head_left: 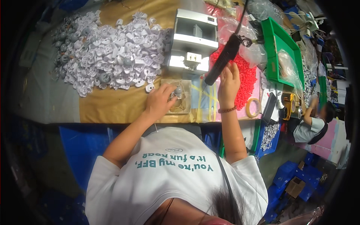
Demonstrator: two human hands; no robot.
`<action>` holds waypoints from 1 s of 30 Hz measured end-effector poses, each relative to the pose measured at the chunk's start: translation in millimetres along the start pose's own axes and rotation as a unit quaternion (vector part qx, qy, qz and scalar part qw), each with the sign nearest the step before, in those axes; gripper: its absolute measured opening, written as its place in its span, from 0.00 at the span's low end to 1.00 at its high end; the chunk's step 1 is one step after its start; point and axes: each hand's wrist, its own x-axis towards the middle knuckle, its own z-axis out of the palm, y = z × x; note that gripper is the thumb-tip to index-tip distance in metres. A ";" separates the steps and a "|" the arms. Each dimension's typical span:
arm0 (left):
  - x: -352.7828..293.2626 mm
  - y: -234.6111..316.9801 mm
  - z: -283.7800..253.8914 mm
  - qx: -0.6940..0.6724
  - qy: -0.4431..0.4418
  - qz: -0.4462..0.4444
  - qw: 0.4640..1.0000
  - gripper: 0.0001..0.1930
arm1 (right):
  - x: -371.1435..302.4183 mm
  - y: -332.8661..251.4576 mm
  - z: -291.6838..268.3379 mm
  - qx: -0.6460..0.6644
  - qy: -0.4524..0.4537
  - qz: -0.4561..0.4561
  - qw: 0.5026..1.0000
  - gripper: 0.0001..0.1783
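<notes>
My left hand (162,99) is closed at the fingertips on a small white plastic part with a grey dome (178,90). This part sits in a shallow, pale, clear-looking tray (183,109) near the table's front edge. My right hand (229,85) is raised over the edge of a pile of small red plastic pieces (245,80), fingers stretched upward. Just left of its fingers, a black electric screwdriver (224,60) hangs slanted from a cord. Whether the hand touches the screwdriver, I cannot tell.
A big heap of white plastic parts (116,52) covers the far left. Behind the tray stands a silver-white machine (193,41). At right are a yellow tape roll (253,107), a green crate (272,71) and plastic bags. A co-worker (313,125) sits farther right.
</notes>
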 end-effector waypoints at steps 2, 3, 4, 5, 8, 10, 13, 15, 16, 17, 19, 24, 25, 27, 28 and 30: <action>-3.9 -1.7 1.7 0.004 0.021 0.011 1.000 0.20 | -23.9 -4.0 1.4 -0.101 -0.056 -0.065 0.991 0.19; -3.6 -1.0 3.0 0.009 0.026 0.018 0.999 0.20 | -36.5 -9.1 1.8 -0.188 -0.116 -0.110 0.969 0.17; -3.4 -0.3 3.4 0.014 0.031 0.025 0.999 0.20 | -42.9 6.7 -1.6 -0.202 -0.201 -0.081 0.955 0.14; -4.2 -0.5 4.1 0.022 0.036 0.032 0.999 0.20 | -52.7 1.7 13.7 -0.218 -0.255 -0.087 0.938 0.14; -4.3 -2.8 6.9 0.032 0.043 0.039 0.998 0.19 | -63.4 26.3 30.1 -0.172 -0.314 0.042 0.933 0.11; -5.1 -3.1 8.1 0.033 0.038 0.032 0.998 0.19 | -59.5 39.6 37.0 -0.200 -0.315 -0.059 0.926 0.07; -2.3 -4.6 8.4 0.030 0.041 0.028 0.998 0.19 | -63.4 47.2 48.6 -0.125 -0.295 0.037 0.947 0.08; -0.4 -2.9 5.8 0.023 0.040 0.037 0.998 0.18 | -65.8 49.9 51.8 -0.071 -0.275 0.097 0.954 0.09; -1.3 -3.2 6.6 0.022 0.038 0.037 0.998 0.18 | -67.2 50.0 54.0 -0.046 -0.260 0.118 0.957 0.09; -1.1 -4.1 6.2 0.023 0.037 0.038 0.998 0.19 | -67.2 50.0 56.4 -0.020 -0.245 0.138 0.959 0.09; -0.8 -4.0 5.4 0.021 0.032 0.040 0.998 0.19 | -67.4 53.2 57.2 -0.046 -0.245 0.116 0.962 0.09; -0.7 -4.5 6.6 0.021 0.046 0.041 0.998 0.17 | -63.2 48.9 60.2 -0.044 -0.232 0.146 0.961 0.09; -1.0 -4.9 6.8 0.015 0.037 0.040 0.998 0.18 | -61.6 47.2 58.7 -0.051 -0.240 0.153 0.957 0.09; -0.5 -7.0 3.9 0.008 0.022 0.039 0.999 0.19 | -57.0 39.9 57.9 -0.056 -0.270 0.162 0.948 0.10; -2.1 -7.4 5.2 -0.011 0.036 0.053 0.998 0.20 | -56.5 32.6 54.5 -0.056 -0.290 0.164 0.941 0.11; -0.1 -9.5 0.2 -0.032 0.076 0.087 0.993 0.20 | -50.5 25.3 49.3 -0.021 -0.334 0.167 0.928 0.15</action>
